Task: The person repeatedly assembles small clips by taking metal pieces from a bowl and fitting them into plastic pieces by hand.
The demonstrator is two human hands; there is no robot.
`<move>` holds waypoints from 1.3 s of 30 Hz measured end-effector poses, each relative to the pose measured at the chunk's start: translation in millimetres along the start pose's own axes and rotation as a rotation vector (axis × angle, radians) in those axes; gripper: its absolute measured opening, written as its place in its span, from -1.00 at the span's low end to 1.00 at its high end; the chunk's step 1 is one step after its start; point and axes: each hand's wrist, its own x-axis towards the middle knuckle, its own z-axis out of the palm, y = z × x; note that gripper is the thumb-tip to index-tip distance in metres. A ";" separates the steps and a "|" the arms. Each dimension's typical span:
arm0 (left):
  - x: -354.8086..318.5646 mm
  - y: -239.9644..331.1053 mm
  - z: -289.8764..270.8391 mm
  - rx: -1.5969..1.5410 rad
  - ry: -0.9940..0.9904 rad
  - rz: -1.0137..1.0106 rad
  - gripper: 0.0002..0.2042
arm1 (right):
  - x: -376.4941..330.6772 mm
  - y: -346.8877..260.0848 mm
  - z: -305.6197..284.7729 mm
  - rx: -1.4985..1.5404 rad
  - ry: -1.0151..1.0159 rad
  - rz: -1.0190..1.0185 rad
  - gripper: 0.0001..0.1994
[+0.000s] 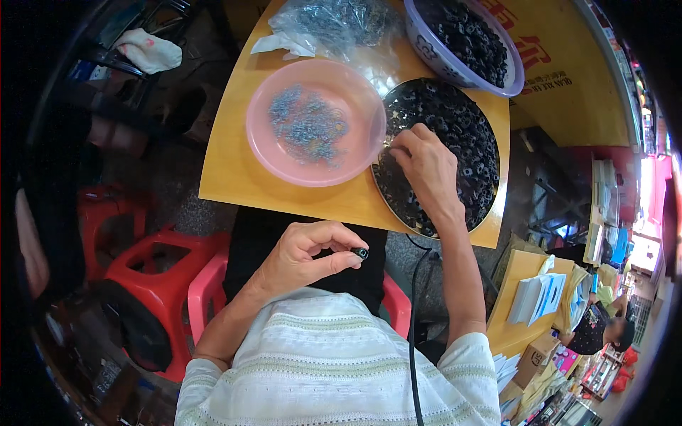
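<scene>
My left hand (312, 252) is held above my lap, just short of the table edge. Its thumb and forefinger pinch a small black cylindrical part (361, 253) with a ring-like end. My right hand (428, 163) reaches over a round tray (391, 202) of small black parts (465, 135). Its thumb and fingertips are pressed together near the tray's left side; whatever is between them is too small or hidden to make out. Left of that hand, a pink plastic bowl (266, 160) holds many tiny bluish-silver pieces (312, 128).
A purple-rimmed basin (426, 60) full of black parts stands at the table's far right. Clear plastic bags (341, 28) lie at the back. Red stools (153, 266) are at the left. A dark cable (414, 341) runs down past my right side. Another person (597, 328) is far right.
</scene>
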 end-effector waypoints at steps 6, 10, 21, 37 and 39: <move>-4.8 2.1 1.2 0.017 0.005 0.007 -0.85 | -5.9 -8.0 -10.2 0.113 -0.008 0.050 -0.93; -5.5 -2.3 4.8 -0.009 0.003 -0.016 -0.85 | 1.3 -29.9 -12.4 0.210 0.093 -0.024 -0.91; -17.4 7.4 -0.5 0.086 -0.011 -0.004 -0.85 | 13.1 -22.1 -12.3 -0.070 0.118 0.077 -0.91; -6.8 -8.7 -9.7 0.053 0.130 0.096 -0.84 | 20.0 8.1 2.5 -0.082 0.018 -0.093 -0.86; 0.6 -10.3 -15.0 0.292 0.172 0.114 -0.83 | 18.8 8.1 -1.3 -0.042 -0.009 -0.089 -0.84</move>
